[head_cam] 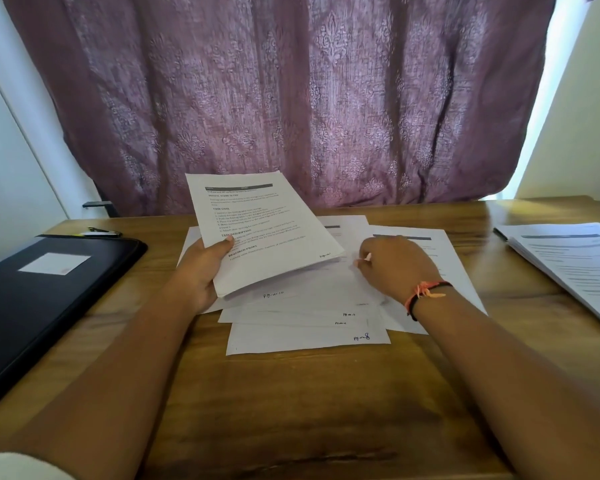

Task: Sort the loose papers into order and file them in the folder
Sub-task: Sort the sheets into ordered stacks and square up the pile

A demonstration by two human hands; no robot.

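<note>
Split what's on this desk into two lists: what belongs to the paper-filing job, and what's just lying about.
Job: paper stack held in the left hand; loose papers spread on the table, under the right hand; black folder.
Lying about: pen behind the folder; separate printed stack at the right edge (untouched, possibly unrelated); curtain.

Left hand (201, 268) grips paper stack (264, 233); right hand (395, 265) on loose sheets (305, 327); folder (49, 289) left.

Top sheet of raised stack (264, 233), printed hdgs: "INITIAL SCENE SETUP", "TASK GOAL", "TASK DESCRIPTION", "REQUIRED PROPS"; body txt too small to read. At its 6 o'clock, flat sheet (291, 301): handwritten "pg-no-10". At 5 o'clock, nearest sheet (305, 341): "pg-no-8".
</note>
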